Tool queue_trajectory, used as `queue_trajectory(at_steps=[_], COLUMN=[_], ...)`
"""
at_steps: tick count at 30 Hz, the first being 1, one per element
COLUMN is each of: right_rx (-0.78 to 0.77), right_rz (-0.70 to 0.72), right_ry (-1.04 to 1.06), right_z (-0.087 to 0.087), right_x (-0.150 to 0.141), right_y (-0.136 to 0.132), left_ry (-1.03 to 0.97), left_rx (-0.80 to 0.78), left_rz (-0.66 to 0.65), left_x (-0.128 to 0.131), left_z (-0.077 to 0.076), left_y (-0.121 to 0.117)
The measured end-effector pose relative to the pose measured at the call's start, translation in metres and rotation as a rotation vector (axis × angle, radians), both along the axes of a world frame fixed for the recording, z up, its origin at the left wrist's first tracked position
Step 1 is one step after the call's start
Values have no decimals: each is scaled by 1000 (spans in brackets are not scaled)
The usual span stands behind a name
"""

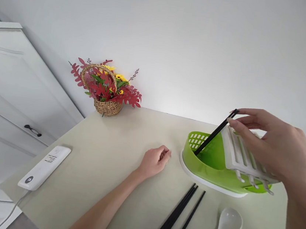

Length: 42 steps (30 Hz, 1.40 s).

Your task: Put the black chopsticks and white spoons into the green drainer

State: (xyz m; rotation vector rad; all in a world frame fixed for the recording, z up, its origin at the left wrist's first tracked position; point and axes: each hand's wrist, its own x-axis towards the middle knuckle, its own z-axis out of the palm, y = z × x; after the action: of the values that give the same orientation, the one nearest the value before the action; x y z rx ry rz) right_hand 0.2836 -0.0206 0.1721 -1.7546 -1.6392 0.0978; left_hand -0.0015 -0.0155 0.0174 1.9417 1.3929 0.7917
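The right hand (280,146) is closed by its fingertips on the upper ends of a pair of black chopsticks (214,133), which lean inside the green holder (212,175), lower ends within its perforated end. A white slotted rack (229,153) with hooks sits over the holder's other side. Apart from the right, the left hand (154,162) lies curled on the desk (110,146). More chopsticks (175,214) and white spoons (230,220) lie before the holder. A wicker basket (108,108) contains red leaves (105,91) and yellow flowers (121,77).
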Motion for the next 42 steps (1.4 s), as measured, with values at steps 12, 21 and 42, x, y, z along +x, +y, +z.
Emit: queue_trajectory(at_steps=[12, 21, 42], right_rx=[121, 157, 110], right_rz=[-106, -86, 546], right_ry=[30, 19, -300], right_z=[10, 26, 25], right_x=[-5, -18, -26], right_y=[-9, -38, -81], left_ry=[9, 109, 237], left_rx=[22, 103, 281], left_rz=[-5, -130, -535], left_x=[0, 2, 15], left_z=[-1, -2, -2], left_y=[-1, -8, -33])
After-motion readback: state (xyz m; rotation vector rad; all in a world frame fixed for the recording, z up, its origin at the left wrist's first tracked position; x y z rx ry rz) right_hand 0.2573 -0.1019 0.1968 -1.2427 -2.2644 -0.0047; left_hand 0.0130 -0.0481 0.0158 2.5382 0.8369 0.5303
